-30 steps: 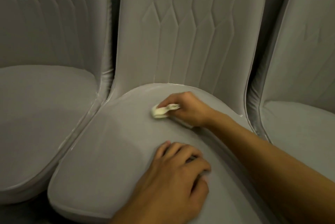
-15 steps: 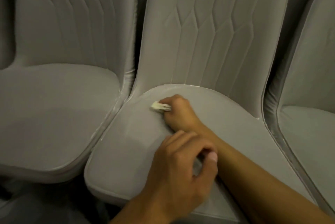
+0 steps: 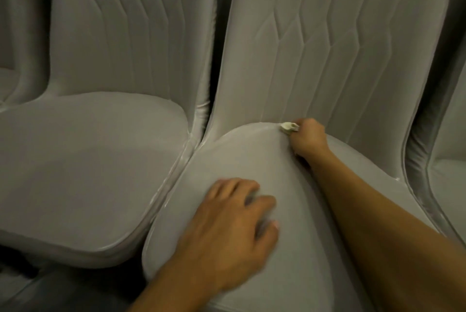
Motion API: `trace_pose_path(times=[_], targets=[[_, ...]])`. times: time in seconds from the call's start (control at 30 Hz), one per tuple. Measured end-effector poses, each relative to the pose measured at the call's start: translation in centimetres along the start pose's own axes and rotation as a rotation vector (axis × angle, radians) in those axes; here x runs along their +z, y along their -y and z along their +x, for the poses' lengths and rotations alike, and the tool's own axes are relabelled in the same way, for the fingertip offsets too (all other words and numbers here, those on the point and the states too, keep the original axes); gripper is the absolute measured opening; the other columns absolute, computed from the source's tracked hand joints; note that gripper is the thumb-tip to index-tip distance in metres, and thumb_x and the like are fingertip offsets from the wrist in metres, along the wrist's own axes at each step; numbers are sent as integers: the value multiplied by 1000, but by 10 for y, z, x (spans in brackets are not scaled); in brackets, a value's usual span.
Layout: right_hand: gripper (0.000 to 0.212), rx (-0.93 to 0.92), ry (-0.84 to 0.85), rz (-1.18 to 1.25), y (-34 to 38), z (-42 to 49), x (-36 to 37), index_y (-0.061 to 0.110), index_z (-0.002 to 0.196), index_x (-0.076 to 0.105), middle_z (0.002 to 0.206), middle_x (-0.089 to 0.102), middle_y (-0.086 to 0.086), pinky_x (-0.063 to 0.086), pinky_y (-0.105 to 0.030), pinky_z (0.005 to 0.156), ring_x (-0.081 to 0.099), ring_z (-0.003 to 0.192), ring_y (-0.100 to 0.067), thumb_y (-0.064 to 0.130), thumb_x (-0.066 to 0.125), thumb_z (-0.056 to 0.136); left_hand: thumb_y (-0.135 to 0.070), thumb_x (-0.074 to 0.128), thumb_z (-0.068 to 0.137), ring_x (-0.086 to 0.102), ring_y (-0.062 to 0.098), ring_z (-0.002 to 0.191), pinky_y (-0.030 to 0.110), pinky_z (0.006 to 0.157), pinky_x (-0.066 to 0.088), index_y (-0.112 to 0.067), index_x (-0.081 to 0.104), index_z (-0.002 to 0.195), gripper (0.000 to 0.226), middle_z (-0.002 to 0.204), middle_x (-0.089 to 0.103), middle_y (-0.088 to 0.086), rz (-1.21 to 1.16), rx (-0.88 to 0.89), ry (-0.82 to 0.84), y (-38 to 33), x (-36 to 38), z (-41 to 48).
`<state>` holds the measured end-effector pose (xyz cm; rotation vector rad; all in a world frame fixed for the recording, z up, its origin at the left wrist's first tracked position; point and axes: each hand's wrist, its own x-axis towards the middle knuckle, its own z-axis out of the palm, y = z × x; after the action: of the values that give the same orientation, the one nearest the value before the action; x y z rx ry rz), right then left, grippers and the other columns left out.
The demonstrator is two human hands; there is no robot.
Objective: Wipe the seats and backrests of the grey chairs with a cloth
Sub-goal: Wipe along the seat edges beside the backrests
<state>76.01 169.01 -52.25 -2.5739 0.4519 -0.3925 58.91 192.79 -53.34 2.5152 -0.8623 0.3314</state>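
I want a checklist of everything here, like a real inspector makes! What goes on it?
Surface: middle chair seat, grey and smooth.
Job's things: small pale cloth at the seat's back edge, below the backrest.
Clutter: nothing seen.
Hands: right hand grips the cloth; left hand rests on the seat, blurred, fingers loosely bent.
Cables: nothing seen.
Surroundings: left chair and right chair, also grey, standing close beside it.

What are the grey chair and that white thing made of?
The grey chair seems padded faux leather or vinyl, smooth, faintly shiny: light glints along its seams. The cloth seems soft off-white fabric, bunched in the right hand; too small to be sure.
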Motion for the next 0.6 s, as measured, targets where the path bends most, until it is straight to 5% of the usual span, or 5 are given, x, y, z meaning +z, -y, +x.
trace_pose_path(times=[0.27, 0.37, 0.43, 0.53, 0.6], targets=[[13, -558, 214, 53, 80, -40, 52, 8, 91, 73, 94, 71, -15, 43, -28, 72, 66, 92, -30, 12, 62, 88, -45, 45, 98, 52, 15, 102, 34, 91, 44, -26, 65, 110, 30, 108, 59, -6, 25, 178, -76, -7, 2, 2], [16, -779, 350, 176, 88, -80, 39, 12, 103, 76, 102, 72, -5, 43, -11, 80, 64, 97, -10, 12, 68, 88, -40, 52, 97, 50, 17, 86, 36, 75, 45, -22, 64, 97, 22, 94, 58, -4, 43, 249, -156, -8, 2, 1], [22, -894, 547, 338, 102, -104, 22, 11, 107, 76, 104, 72, -3, 48, -18, 91, 66, 98, -9, 7, 70, 86, -37, 58, 96, 48, 18, 77, 36, 66, 41, -19, 62, 87, 20, 85, 56, -1, 58, 327, -238, -9, 1, -1], [19, -808, 924, 343, 108, -144, 8, 17, 100, 73, 99, 70, 0, 53, -35, 91, 68, 93, -15, 4, 63, 92, -34, 62, 93, 43, 18, 66, 34, 59, 31, -18, 61, 75, 24, 72, 52, 1, 83, 481, -374, -14, -1, -6], [20, -413, 670, 83, 97, -182, 5, 7, 78, 57, 79, 60, -11, 53, -48, 82, 63, 78, -27, -2, 54, 95, -31, 62, 91, 43, 19, 64, 33, 60, 29, -17, 63, 71, 24, 70, 54, 1, 88, 572, -407, -17, -3, -10]])
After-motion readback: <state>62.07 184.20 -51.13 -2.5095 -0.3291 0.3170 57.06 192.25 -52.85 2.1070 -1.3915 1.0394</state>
